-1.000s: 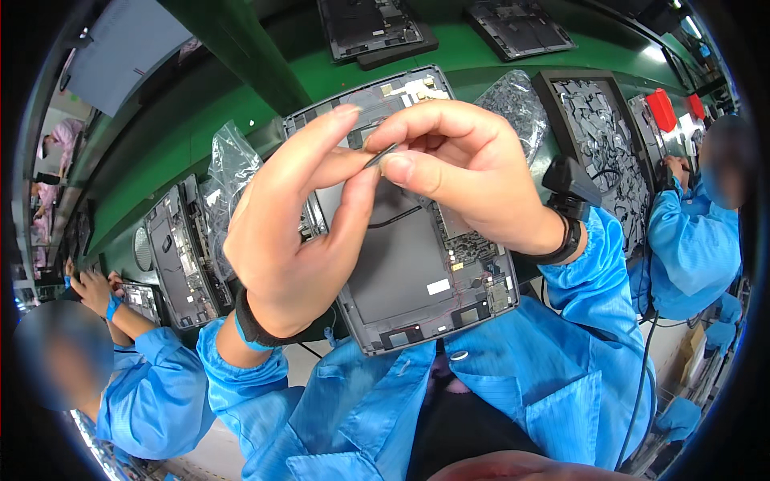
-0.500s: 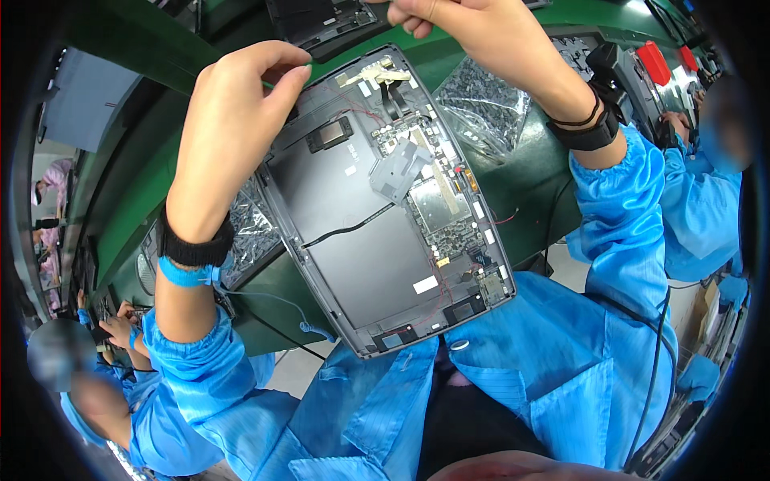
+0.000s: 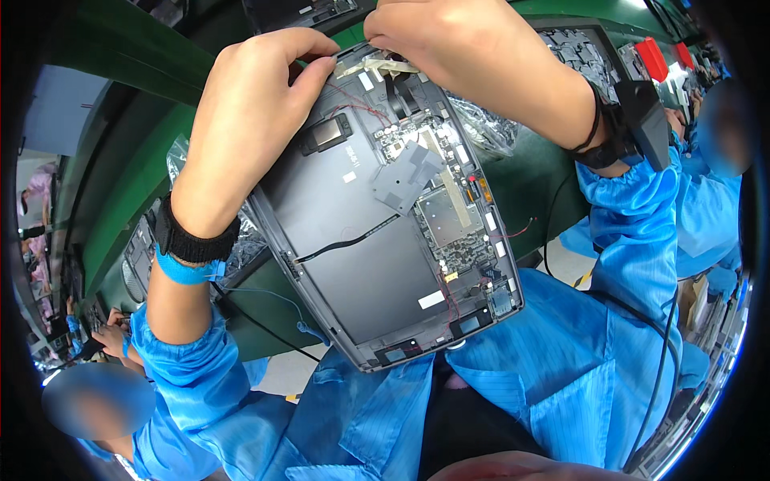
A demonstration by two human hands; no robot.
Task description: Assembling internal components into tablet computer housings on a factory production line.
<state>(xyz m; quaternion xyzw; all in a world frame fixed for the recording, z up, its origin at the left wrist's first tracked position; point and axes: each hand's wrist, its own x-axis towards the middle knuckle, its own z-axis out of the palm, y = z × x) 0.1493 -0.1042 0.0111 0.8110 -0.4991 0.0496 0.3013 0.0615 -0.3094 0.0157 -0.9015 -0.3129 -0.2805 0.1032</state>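
An opened tablet (image 3: 345, 297) with a dark grey casing lies in front of me, its near edge close to my blue jacket. My left hand (image 3: 249, 112) has thumb and index finger pinched together at the casing's far left corner; anything between them is hidden. Over the far right corner is my right hand (image 3: 449, 40), fingers curled by the pale tape strips (image 3: 375, 66); whatever it may hold cannot be made out. Inside the casing are a circuit board (image 3: 446, 218), a loose-looking grey metal plate (image 3: 407, 178), a black flat cable (image 3: 353, 244) and thin red wires.
A green bench (image 3: 533, 188) carries clear plastic bags (image 3: 485, 128) and a tray of dark parts (image 3: 573, 52). Another dark device (image 3: 309, 12) lies beyond my hands. A cord (image 3: 273, 297) runs from my left wristband. People in blue work on both sides.
My right hand has come down and nearer, to the tablet's far edge. My left hand has shifted slightly right along that edge. The tablet has moved a little in view.
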